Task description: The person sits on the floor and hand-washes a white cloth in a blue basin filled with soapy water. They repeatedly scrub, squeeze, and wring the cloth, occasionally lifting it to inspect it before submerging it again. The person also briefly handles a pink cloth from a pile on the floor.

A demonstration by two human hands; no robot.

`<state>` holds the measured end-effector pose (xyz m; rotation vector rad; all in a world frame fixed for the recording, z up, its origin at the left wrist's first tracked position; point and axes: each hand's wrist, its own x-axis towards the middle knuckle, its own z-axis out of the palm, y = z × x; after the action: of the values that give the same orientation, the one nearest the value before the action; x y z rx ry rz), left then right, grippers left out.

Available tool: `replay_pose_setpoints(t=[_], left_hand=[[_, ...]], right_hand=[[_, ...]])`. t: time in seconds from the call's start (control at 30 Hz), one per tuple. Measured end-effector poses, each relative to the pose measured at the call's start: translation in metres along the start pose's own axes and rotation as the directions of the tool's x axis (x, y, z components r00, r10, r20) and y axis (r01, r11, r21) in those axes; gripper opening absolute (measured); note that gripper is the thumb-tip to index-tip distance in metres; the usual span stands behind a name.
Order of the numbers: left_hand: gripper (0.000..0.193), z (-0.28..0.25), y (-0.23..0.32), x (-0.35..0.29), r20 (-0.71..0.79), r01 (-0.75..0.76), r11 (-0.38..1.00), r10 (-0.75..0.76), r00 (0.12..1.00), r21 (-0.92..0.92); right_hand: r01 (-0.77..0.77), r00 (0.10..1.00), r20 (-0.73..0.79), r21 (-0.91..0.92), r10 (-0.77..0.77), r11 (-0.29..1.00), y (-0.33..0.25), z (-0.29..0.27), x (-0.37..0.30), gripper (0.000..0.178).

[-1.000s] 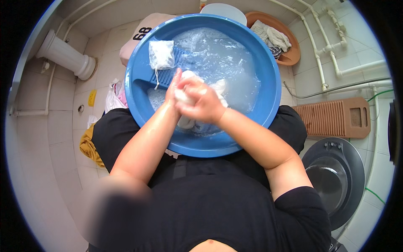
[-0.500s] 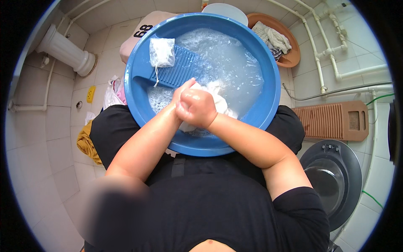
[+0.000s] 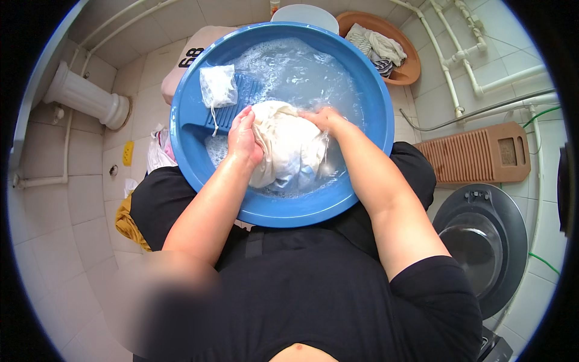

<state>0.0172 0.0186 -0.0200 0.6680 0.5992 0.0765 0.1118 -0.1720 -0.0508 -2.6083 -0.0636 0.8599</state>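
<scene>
A wet, cream-white cloth (image 3: 286, 142) lies bunched and spread between my hands in the blue tub (image 3: 386, 102), partly in the sudsy water. Its left edge is pinched in my left hand (image 3: 244, 139), thumb and fingers closed on it. My right hand (image 3: 325, 119) grips the cloth's far right side, its fingertips partly hidden by cloth and splashing water. On the tub's built-in ribbed washboard (image 3: 248, 87) rests a small white mesh drawstring bag (image 3: 218, 85) with something white inside, left of and beyond my hands.
A brown basin (image 3: 413, 60) holding clothes stands beyond the tub. To the right are a brown washboard (image 3: 464, 155) and a dark round lidded appliance (image 3: 482, 241). White pipes (image 3: 443, 60) run along the wall. Clothes (image 3: 160, 151) lie on the floor at left, near a yellow object (image 3: 128, 153).
My hands were clasped together around a bunched part of the cloth. They have moved apart, the right one away to the right, and the cloth is now opened out between them.
</scene>
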Motion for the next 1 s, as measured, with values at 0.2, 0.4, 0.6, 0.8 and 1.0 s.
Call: replay_pose_setpoints(t=[0.2,0.4,0.6,0.8,1.0], left_hand=[[0.032,-0.004,0.000,0.012,0.217,0.301,0.937,-0.261,0.941,-0.176],[0.034,-0.018,0.011,0.004,0.318,0.303,0.945,-0.251,0.914,-0.124],[0.026,-0.016,-0.007,0.001,0.363,0.398,0.909,-0.331,0.871,-0.125],[0.029,-0.019,-0.013,0.005,0.416,0.450,0.893,-0.403,0.815,-0.017],[0.041,0.011,0.003,-0.019,-0.086,0.479,0.864,-0.471,0.878,0.155]], right_hand=[[0.662,0.743,-0.468,0.618,-0.479,0.423,-0.044,0.021,-0.021,0.033],[0.977,0.207,-0.523,0.071,-0.827,0.200,-0.114,0.041,-0.128,0.024],[0.871,0.206,-0.691,-0.193,-0.693,0.451,-0.094,0.046,-0.093,0.023],[0.851,0.353,-0.755,0.014,-0.552,0.525,-0.092,0.051,-0.085,0.021],[0.796,0.378,-0.751,-0.035,-0.541,0.605,-0.088,0.048,-0.072,0.023]])
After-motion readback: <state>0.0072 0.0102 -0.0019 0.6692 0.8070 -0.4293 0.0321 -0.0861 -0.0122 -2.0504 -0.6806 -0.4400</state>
